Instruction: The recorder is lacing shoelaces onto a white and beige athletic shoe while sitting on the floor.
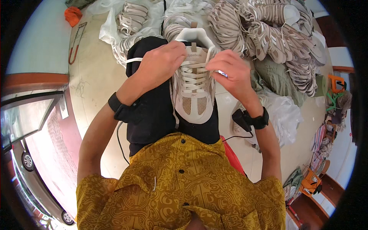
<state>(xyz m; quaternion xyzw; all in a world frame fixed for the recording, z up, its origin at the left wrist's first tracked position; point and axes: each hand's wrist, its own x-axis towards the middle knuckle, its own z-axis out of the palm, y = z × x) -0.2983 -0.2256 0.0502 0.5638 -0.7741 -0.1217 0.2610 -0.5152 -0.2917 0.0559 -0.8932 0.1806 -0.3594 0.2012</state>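
Observation:
Toe toward me, a beige and white shoe upper (197,104) rests on my black-trousered lap, with a white shoelace (193,81) criss-crossed over its tongue. My left hand (163,63) is closed at the upper's left eyelet edge; a free end of lace sticks out on its left side. On the opposite side, my right hand (231,73) pinches close to the upper right eyelets. A small shiny metal piece (222,73) shows between its fingers, too little of it to name. My fingertips partly hide both upper eyelet edges.
Bundles of similar shoe uppers (226,27) are heaped on the floor ahead and to the right, with another stack (132,18) on clear plastic. A red-handled metal tool (75,46) lies at the far left. Wrist devices with cables (239,137) hang at both my arms.

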